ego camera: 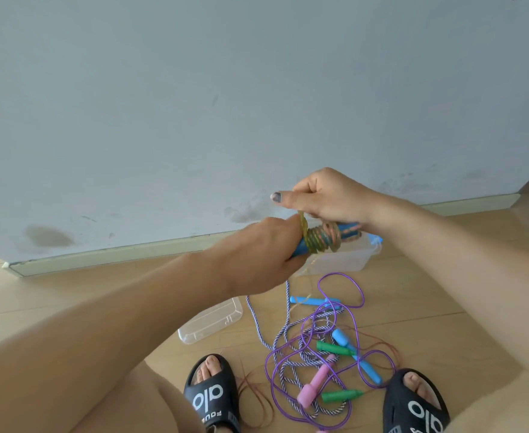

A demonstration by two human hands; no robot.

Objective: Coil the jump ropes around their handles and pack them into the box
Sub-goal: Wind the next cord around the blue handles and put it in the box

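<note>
The person's left hand (266, 254) was clenched around blue handles (325, 237) while the right hand (325, 198) pinched the yellowish rope (318, 242) mid-wrap, so the first bundle looked nearly coiled, the clear box (344, 257) seemingly empty, other ropes (313, 348) tangled on the floor.

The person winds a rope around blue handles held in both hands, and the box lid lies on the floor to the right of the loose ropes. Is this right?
Not quite. The head view shows the lid lying left of the loose ropes, not right. The rest holds: left hand and right hand wind a rope around blue handles.
</note>
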